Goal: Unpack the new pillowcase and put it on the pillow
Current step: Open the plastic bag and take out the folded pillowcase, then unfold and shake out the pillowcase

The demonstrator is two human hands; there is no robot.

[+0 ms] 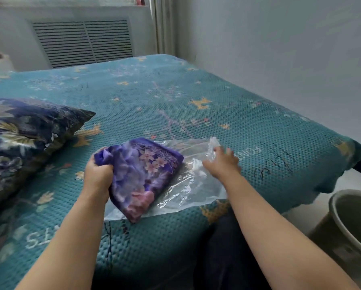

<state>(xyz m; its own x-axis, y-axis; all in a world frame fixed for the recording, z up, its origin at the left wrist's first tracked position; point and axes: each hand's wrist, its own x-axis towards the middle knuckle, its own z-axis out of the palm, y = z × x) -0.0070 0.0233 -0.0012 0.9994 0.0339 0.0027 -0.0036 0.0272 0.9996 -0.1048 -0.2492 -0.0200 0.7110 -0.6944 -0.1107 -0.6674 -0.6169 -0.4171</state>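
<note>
- Folded pillowcase (143, 174), gripped at its edge by the left hand (97, 176) — soft purple floral cloth with a slight satin sheen.
- Plastic bag (193, 181), just beside that grip and under the right hand (222, 163) — thin clear film, glossy and crinkled.
- Bedspread (175, 97) beneath — teal waffle-textured cloth, matt.
- Pillow (24, 139), left of the grip: dark printed cloth, faintly shiny.

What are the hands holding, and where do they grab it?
The left hand grips the folded purple pillowcase at its near left edge. The right hand rests on the clear plastic bag, fingers spread, gripping nothing.
</note>
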